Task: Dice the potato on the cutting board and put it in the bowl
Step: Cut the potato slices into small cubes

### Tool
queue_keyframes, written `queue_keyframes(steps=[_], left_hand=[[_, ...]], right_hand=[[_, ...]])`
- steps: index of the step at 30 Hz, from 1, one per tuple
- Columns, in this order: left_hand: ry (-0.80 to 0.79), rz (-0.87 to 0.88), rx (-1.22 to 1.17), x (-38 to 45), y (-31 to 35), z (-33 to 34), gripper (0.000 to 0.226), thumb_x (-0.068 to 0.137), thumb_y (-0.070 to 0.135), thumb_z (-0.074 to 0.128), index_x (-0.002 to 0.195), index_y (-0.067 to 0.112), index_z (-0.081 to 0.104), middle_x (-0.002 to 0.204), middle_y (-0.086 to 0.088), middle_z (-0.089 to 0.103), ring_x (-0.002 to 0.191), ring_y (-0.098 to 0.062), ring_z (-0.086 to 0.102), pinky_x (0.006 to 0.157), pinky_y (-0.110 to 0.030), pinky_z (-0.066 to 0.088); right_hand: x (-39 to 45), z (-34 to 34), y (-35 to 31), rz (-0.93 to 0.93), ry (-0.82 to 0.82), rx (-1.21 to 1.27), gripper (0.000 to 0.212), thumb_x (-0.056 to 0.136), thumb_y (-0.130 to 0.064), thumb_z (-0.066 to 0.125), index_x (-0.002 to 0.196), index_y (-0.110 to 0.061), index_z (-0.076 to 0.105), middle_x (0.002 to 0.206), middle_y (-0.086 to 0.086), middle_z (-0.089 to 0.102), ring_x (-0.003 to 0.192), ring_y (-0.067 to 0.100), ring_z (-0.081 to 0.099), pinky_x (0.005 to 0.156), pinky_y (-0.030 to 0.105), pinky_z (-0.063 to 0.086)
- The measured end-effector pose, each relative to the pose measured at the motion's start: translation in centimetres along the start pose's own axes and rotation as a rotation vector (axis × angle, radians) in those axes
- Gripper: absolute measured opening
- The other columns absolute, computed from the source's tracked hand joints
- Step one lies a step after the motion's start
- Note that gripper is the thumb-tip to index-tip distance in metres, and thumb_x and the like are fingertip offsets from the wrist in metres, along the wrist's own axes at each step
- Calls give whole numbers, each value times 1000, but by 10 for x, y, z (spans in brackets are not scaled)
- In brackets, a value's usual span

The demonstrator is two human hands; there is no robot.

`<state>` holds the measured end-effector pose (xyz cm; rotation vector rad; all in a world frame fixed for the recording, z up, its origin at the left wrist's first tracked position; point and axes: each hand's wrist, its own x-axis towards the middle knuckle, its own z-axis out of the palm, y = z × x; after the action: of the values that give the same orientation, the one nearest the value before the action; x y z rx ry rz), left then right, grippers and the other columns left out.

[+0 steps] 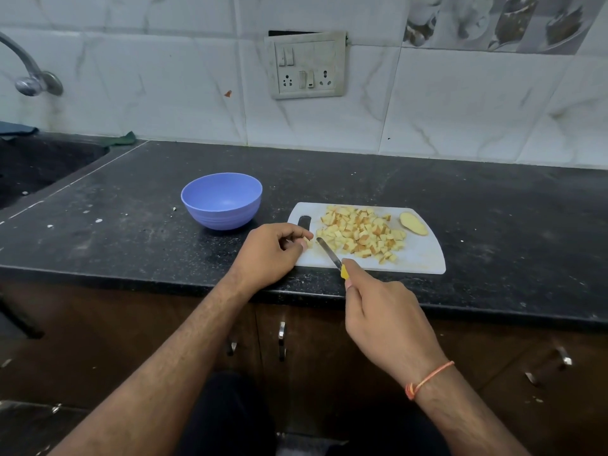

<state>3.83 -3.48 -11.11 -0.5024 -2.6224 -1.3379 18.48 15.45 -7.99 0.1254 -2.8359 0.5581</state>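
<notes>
1. On the white cutting board (pixel 424 255), seen from your head camera, most of the potato already lies as a heap of diced potato (pixel 360 233), spread over the board's middle, so I judge the cutting nearly done.

2. At the board's far right end one uncut potato slice (pixel 414 223) lies flat, apart from the heap; it looks like an end piece, and you may yet need to dice it.

3. Your left hand (pixel 269 251) rests at the board's left edge, near the handle slot, its fingers curled and its fingertips pinching a small potato piece (pixel 308 242), which seems the last bit under the blade.

4. Your right hand (pixel 383 315) grips the yellow handle of the knife (pixel 329 253), fingers wrapped round it; the blade slants up and left, its tip just beside that small piece and at the near left side of the heap.

5. Left of the board, close to it but not touching, the blue bowl (pixel 222 213) stands upright on the dark counter (pixel 131 225), and nothing shows inside it.

6. So, as I judge it, the whole transfer is left: no dice have gone into the bowl yet.
</notes>
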Motion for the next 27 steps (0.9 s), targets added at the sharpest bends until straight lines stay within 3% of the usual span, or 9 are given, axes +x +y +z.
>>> queue_keyframes(steps=[7,15,17,19,21,23,24,25,27], left_hand=[[27,-60,-72,-2,4,-1,13,92,20,76,96,31,83,79,6,77,66,1,60,65,-8,47],[38,-97,-129,-2,6,-3,7,88,19,82,91,25,82,81,8,79,67,2,64,66,-9,50],[33,-96,-135,-2,5,-3,6,87,19,83,90,25,81,81,8,79,68,0,64,67,-11,52],[30,-92,-142,-1,5,-3,6,87,19,84,87,24,81,80,7,78,68,-1,64,67,-12,52],[31,-88,-163,0,5,-3,7,87,18,85,86,24,81,81,6,79,67,-1,64,67,-13,52],[34,-84,-186,2,7,-2,6,87,19,85,87,24,81,82,5,79,68,-3,64,68,-14,53],[35,-75,-188,5,9,-2,7,87,19,86,87,24,81,82,5,79,69,-4,65,69,-15,54],[35,-62,-185,10,12,-1,7,86,19,86,87,24,81,82,6,79,70,-4,66,70,-16,55],[14,-34,-171,22,25,2,8,87,18,84,87,25,80,81,7,78,70,-5,67,70,-21,57]], right_hand=[[2,3,6,-24,21,40,46,109,-35,35,155,-33,39,60,-7,58,56,10,58,54,32,49],[59,-23,69,-71,144,247,44,107,-31,48,150,-41,50,53,-6,53,46,11,46,47,25,34],[77,-28,91,-87,169,282,42,108,-31,48,148,-45,51,66,-2,67,51,12,55,50,33,47],[91,-29,114,-58,175,329,40,109,-34,48,146,-48,51,102,13,76,85,31,71,72,52,60],[94,-25,126,-4,185,410,38,109,-34,48,145,-45,55,115,13,74,102,35,69,88,55,58],[94,-20,133,27,208,522,37,109,-29,49,143,-42,58,96,-11,77,79,9,69,73,27,58],[95,-18,134,38,211,575,36,109,-27,49,141,-41,58,79,-22,70,66,2,60,64,17,49],[97,-17,136,60,218,631,36,109,-26,48,140,-40,59,65,-22,60,57,1,51,57,15,41],[102,-14,144,130,239,743,35,109,-25,48,140,-36,62,59,-9,44,52,6,36,48,20,33]])
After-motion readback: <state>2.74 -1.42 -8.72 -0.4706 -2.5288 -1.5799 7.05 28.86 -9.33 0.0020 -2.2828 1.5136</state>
